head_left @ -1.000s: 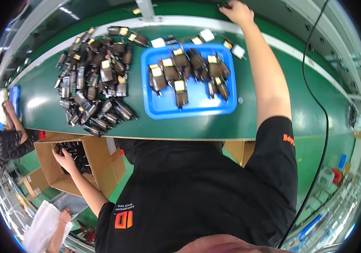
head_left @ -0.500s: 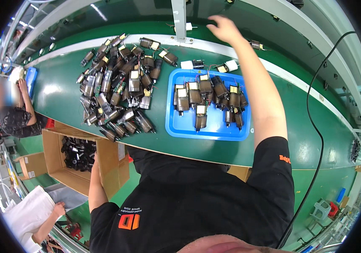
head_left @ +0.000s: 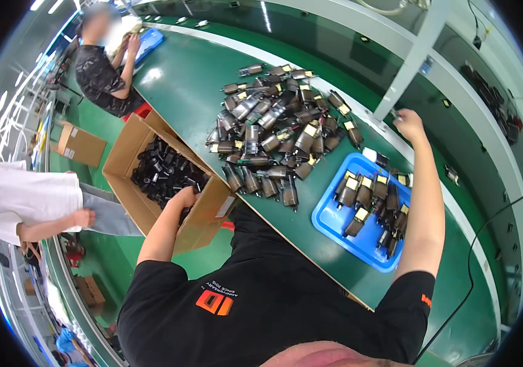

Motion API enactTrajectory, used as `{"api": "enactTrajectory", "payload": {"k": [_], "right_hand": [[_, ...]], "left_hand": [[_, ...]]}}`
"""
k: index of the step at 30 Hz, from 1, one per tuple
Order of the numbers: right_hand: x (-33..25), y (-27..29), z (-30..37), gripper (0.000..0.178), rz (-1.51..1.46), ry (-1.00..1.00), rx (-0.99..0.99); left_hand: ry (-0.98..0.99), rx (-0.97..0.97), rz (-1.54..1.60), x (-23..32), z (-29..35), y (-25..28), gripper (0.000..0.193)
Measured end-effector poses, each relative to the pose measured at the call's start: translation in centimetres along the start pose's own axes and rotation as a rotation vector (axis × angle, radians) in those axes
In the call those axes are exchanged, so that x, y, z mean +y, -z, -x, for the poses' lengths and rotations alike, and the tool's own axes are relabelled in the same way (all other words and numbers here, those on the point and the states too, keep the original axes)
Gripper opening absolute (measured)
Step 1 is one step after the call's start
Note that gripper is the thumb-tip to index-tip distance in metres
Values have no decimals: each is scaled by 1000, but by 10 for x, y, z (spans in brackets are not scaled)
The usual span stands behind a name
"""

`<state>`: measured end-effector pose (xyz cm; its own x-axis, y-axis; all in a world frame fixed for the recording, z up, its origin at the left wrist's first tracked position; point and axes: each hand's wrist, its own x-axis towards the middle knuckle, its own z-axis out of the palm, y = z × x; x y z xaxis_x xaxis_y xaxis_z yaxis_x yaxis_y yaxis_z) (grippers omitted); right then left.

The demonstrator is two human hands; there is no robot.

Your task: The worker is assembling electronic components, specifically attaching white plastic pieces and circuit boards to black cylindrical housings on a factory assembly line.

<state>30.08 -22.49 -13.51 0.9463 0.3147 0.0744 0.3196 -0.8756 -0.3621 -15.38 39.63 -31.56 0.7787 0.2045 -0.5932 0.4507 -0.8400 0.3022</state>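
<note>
My left hand (head_left: 184, 197) reaches over the near side of an open cardboard box (head_left: 197, 229), its fingers down among small black plastic parts (head_left: 159, 168); the fingertips are hidden. Across the bench, my right hand (head_left: 409, 125) is at the dark green strip beyond the white rail, next to a metal post. Its fingers are closed, with a small bit of something at their tips that I cannot make out. Below my right forearm, a blue tray (head_left: 338, 235) holds several smoky-brown cylindrical devices (head_left: 364, 191) with pale yellow patches. A big heap of similar devices (head_left: 274, 122) lies left of the tray.
The metal post (head_left: 409, 70) rises from the white rail beside my right hand. A black cable (head_left: 471, 263) hangs at the right. One co-worker (head_left: 99, 73) sits at the bench's far left near another blue tray (head_left: 149, 44); a person in a white shirt (head_left: 35, 196) stands left of the box.
The view has turned, shifting the bench scene. My right hand, open with fingers apart before, is now closed beside the post. My left hand, mostly hidden before, now shows at the box.
</note>
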Motion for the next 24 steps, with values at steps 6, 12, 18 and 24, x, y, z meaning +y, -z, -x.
{"api": "enactTrajectory", "payload": {"k": [6,12,18,24], "right_hand": [[5,51,77,39,-910,-234,238],[-90,111,199,52,-1433,56,226],[-158,95,233,53,-1640,317,236],[-206,89,244,56,-1831,264,161]], "left_hand": [[239,487,820,71,105,113,29],[-617,801,1197,216,174,187,64],[-1348,485,942,313,146,173,67],[-1438,172,1139,386,135,146,58]]}}
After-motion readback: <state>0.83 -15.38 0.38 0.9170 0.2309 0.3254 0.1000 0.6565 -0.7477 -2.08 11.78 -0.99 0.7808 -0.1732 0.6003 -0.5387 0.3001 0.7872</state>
